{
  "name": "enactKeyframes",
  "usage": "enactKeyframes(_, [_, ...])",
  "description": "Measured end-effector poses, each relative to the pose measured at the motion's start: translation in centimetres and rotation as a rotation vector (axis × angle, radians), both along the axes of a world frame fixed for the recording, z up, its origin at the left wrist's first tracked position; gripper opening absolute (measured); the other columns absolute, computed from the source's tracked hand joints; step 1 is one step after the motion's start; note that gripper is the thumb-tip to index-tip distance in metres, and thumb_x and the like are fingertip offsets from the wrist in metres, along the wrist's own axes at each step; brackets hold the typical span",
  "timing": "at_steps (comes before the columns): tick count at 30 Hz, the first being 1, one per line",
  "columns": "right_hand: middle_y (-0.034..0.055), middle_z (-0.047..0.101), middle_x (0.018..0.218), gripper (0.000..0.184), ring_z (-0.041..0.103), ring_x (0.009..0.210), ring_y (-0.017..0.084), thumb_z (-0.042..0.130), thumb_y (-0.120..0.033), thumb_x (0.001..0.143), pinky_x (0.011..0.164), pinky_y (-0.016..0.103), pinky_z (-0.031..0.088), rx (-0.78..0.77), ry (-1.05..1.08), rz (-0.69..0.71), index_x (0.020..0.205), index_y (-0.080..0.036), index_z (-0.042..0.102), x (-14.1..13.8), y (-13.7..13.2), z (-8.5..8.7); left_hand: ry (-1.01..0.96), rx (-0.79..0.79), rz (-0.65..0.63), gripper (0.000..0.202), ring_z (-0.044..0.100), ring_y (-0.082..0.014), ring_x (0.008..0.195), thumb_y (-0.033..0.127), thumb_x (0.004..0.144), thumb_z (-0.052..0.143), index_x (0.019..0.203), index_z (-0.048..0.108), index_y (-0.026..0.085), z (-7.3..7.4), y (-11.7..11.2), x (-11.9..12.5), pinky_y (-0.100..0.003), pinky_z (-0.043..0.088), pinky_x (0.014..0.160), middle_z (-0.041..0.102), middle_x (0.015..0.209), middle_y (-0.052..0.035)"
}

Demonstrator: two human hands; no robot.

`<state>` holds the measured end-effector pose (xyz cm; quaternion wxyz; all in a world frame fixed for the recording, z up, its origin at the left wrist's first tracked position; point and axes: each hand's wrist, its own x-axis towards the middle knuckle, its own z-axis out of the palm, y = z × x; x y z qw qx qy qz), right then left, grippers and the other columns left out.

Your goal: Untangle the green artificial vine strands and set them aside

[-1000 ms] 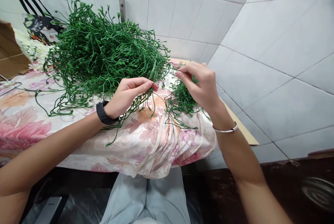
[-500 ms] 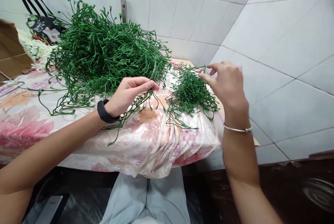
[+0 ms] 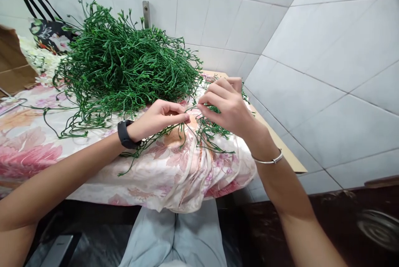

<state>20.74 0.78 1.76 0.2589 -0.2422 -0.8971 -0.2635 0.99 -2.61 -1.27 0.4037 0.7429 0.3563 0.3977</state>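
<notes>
My left hand, with a black band on its wrist, pinches a few thin green plastic stems that trail down toward the table's front edge. Close beside its fingertips is my right hand, its fingers pinched at the end of a stem. A bracelet circles that wrist. Behind my right hand lies a small heap of green stems, partly hidden by the hand. The large pile of green artificial stems rises behind my left hand.
A floral cloth covers the table. White flowers, a cardboard box and a flowered black bag stand at the back left. Tiled walls bound the back and right. A phone lies below at left.
My right hand has moved left from above the small heap to my left hand's fingertips, closing into a pinch. My left hand has stayed nearly in place, still pinching stems.
</notes>
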Motion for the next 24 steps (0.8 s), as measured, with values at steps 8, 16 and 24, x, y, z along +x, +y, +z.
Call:
enactKeyframes(8, [0.0035, 0.051, 0.078, 0.021, 0.048, 0.086, 0.019, 0.035, -0.028, 0.089, 0.080, 0.038, 0.031, 0.101, -0.066, -0.024, 0.080, -0.017, 0.051, 0.7, 0.5, -0.6, 0.059, 0.118, 0.129, 0.019, 0.052, -0.0094, 0.063, 0.029, 0.072, 0.059, 0.076, 0.066, 0.011, -0.3, 0.1, -0.2, -0.021, 0.040, 0.058, 0.063, 0.071, -0.0035])
enactKeyframes(16, [0.0042, 0.054, 0.080, 0.024, 0.052, 0.090, 0.022, 0.031, -0.031, 0.090, 0.081, 0.043, 0.028, 0.177, 0.054, -0.101, 0.082, -0.019, 0.050, 1.1, 0.9, -0.8, -0.008, 0.158, 0.215, 0.021, 0.053, -0.0091, 0.062, 0.024, 0.071, 0.060, 0.087, 0.066, 0.011, 0.3, -0.5, -0.1, -0.021, 0.041, 0.056, 0.066, 0.076, -0.0047])
enactKeyframes(24, [0.0057, 0.057, 0.084, 0.028, 0.052, 0.090, 0.023, 0.029, -0.036, 0.090, 0.081, 0.044, 0.027, 0.221, 0.132, -0.211, 0.084, -0.020, 0.051, 1.9, 1.4, -0.4, -0.022, 0.104, 0.164, 0.022, 0.057, -0.0103, 0.062, 0.031, 0.074, 0.059, 0.073, 0.064, 0.010, 0.5, -0.7, -0.5, -0.023, 0.045, 0.062, 0.064, 0.067, -0.0048])
